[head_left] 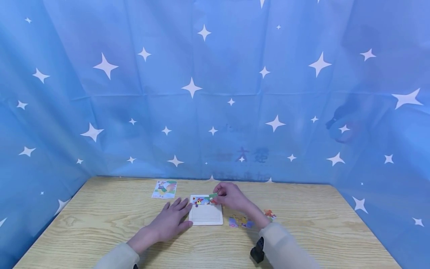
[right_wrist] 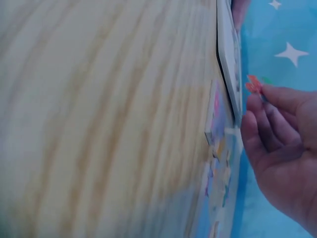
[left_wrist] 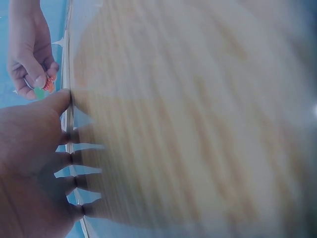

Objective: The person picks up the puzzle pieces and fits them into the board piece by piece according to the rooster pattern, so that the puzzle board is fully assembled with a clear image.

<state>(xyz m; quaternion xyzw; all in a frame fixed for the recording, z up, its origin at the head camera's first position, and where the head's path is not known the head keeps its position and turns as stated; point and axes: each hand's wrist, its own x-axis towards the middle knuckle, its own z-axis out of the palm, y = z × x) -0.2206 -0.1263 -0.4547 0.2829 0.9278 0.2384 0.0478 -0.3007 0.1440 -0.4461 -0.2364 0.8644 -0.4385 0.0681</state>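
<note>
My right hand [head_left: 234,197] pinches a green and red puzzle piece [head_left: 213,195] between thumb and fingers, just above the upper right of a white puzzle tray [head_left: 206,219]. A row of joined pieces [head_left: 201,201] lies along the tray's upper part; its lower part shows bare white. My left hand [head_left: 170,220] rests with spread fingers on the table, at the tray's left edge. In the left wrist view the held piece [left_wrist: 40,92] sticks out from the right hand's fingertips. The right wrist view shows its red part [right_wrist: 253,85] at the thumb tip.
Several loose pieces [head_left: 240,221] lie right of the tray, under the right forearm, with an orange piece [head_left: 270,213] farther right. A picture card [head_left: 164,189] lies at the back left of the wooden table [head_left: 111,209]. A blue star-patterned curtain [head_left: 215,74] hangs behind.
</note>
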